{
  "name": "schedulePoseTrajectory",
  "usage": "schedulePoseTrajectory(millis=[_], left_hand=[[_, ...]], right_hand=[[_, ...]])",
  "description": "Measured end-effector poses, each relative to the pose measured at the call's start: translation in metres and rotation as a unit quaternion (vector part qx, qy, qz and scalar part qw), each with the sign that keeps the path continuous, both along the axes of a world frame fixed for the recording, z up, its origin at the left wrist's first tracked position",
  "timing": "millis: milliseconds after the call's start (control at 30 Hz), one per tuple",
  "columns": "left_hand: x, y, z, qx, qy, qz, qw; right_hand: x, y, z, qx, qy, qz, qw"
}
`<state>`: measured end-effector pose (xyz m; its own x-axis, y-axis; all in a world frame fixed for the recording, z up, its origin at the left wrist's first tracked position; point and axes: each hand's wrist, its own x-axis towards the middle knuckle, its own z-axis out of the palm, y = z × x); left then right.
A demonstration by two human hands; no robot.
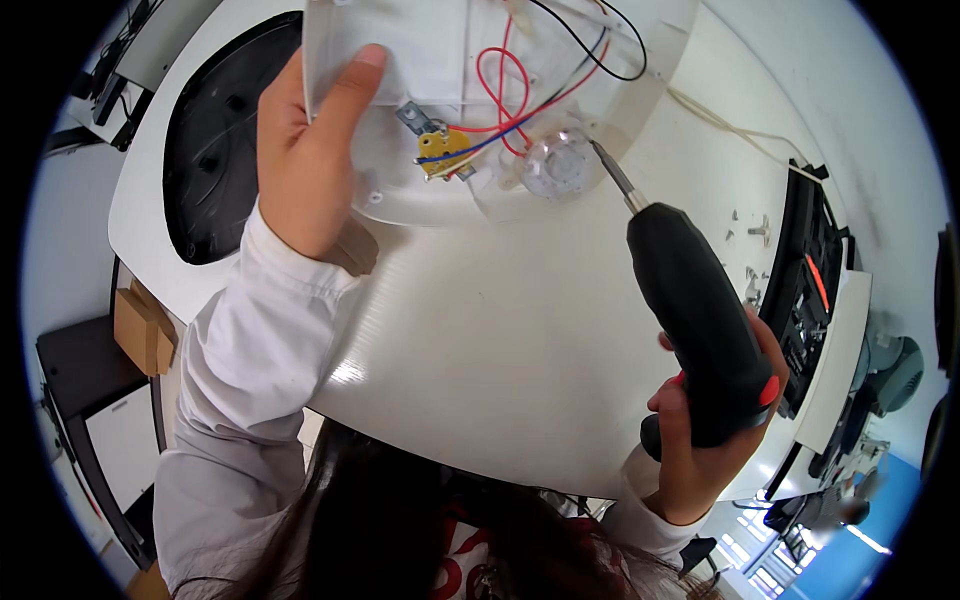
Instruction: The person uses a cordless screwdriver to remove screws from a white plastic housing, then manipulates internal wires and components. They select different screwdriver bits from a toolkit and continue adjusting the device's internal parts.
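Observation:
My left hand (318,150) grips the left edge of a white plastic housing (415,60), thumb on its inner face and fingers behind. Inside the housing sit a yellow round switch-like part (443,150) on a metal bracket and a clear round part (560,165). Red, blue, white and black wires (505,90) run between them and up the housing. In my right hand (690,440) is a black cordless screwdriver (695,300) with red accents, my fingers wrapped round its handle. Its bit points up-left, the tip at the right rim of the clear part; contact is hard to judge.
On the white table (480,350), a black oval cover (230,140) lies at left. Small screws and metal pieces (755,250) are scattered at right, beside an open black tool case (805,290). A pale cable (720,120) runs behind. Cardboard boxes (143,328) stand beyond the left edge.

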<state>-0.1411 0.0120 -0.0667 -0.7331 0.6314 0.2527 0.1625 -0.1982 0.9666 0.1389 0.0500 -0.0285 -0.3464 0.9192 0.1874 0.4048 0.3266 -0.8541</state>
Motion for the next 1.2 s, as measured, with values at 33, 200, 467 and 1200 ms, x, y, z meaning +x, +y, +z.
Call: schedulePoseTrajectory(millis=[33, 200, 467, 1200], left_hand=[[-0.001, -0.001, -0.001, -0.015, -0.005, -0.005, 1.0], [-0.006, -0.003, -0.002, -0.041, -0.035, -0.01, 0.998], [-0.003, -0.005, 0.0, -0.033, -0.028, -0.004, 0.999], [-0.002, -0.003, -0.002, 0.007, -0.024, -0.016, 1.0]], right_hand=[[-0.002, -0.002, 0.004, -0.034, 0.021, 0.01, 0.999], [-0.008, -0.006, 0.014, -0.124, 0.072, 0.016, 0.99], [-0.011, -0.005, 0.019, -0.071, 0.035, 0.022, 0.997], [-0.015, -0.009, 0.017, -0.078, 0.053, -0.016, 0.995]])
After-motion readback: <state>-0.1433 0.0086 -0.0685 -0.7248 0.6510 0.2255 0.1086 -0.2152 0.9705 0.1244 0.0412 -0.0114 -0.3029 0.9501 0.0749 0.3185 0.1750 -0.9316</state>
